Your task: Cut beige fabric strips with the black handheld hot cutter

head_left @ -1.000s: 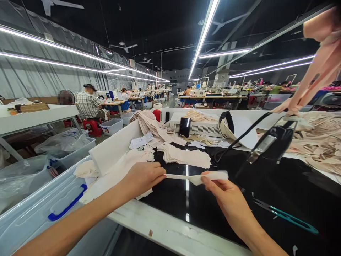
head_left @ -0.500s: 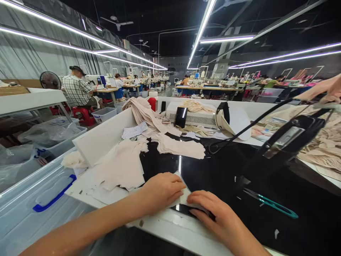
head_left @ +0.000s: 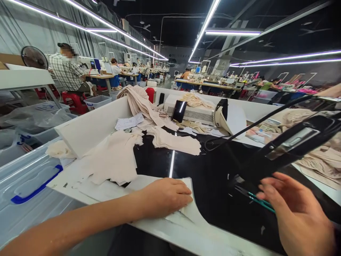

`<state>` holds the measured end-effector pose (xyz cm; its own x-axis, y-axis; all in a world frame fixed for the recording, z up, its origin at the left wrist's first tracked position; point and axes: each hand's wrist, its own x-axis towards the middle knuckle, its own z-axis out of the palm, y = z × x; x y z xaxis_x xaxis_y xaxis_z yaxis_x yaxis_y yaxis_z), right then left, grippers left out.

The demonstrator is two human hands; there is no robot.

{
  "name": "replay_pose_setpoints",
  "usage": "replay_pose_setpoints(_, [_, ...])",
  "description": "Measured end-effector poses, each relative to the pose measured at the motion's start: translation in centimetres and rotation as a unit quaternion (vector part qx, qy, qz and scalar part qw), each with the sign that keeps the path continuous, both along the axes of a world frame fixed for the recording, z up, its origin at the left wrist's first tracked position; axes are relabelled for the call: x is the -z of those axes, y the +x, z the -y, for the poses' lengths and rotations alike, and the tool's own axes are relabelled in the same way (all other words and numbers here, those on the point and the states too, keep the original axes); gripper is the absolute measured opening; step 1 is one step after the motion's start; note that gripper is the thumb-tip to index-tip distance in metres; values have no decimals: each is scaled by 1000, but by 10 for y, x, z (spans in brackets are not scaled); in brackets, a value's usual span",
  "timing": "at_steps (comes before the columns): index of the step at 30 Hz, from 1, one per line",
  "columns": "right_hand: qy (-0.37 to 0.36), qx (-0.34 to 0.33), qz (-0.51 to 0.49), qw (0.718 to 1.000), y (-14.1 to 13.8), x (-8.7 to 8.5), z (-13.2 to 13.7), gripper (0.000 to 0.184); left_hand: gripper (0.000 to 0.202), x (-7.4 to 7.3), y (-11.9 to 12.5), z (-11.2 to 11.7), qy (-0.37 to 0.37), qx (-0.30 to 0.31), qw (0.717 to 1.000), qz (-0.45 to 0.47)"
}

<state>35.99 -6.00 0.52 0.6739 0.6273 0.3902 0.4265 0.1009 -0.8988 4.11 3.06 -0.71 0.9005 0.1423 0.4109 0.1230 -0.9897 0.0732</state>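
My left hand [head_left: 167,197] lies flat, fingers stretched, on a pale cut piece [head_left: 192,206] at the front edge of the black work surface [head_left: 210,185]. Whether that piece is cloth or paper, I cannot tell. Over at the right, my right hand [head_left: 301,213] is above the surface with its thumb and fingers apart, close to teal thread snips [head_left: 259,202] that it partly covers. Left of my left hand lies a stack of cream fabric pieces [head_left: 113,154]. Another stack of cut fabric [head_left: 176,139] rests farther back.
A black device with a metal plate [head_left: 293,142] and a cable [head_left: 255,124] stands tilted at the right. Behind are a phone [head_left: 179,111], a vented white box [head_left: 198,114] and a low white wall [head_left: 90,124]. A lidded plastic bin [head_left: 37,185] stands at the left.
My right hand has left the pale piece and moved right toward the snips. My left hand stays on the piece, which now lies flatter and shows more. The view has shifted slightly.
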Motion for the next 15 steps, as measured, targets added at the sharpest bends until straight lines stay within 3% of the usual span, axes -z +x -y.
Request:
replay_pose_setpoints(3, [59,-77,16,995,-12,-36,-26,74,18,-5,9,0,-2,20,1000,2])
replay_pose_setpoints(7, [134,-148,-1,980,-35,-65,-53,65,12,-8,17,-1,11,-1,1000,17])
replay_pose_setpoints(11, [181,-150,-34,971,-65,-70,-66,48,14,-7,26,1,47,-30,998,12])
replay_pose_setpoints(15, [229,-171,-57,957,-90,-65,-76,44,26,1,31,9,85,-61,994,19])
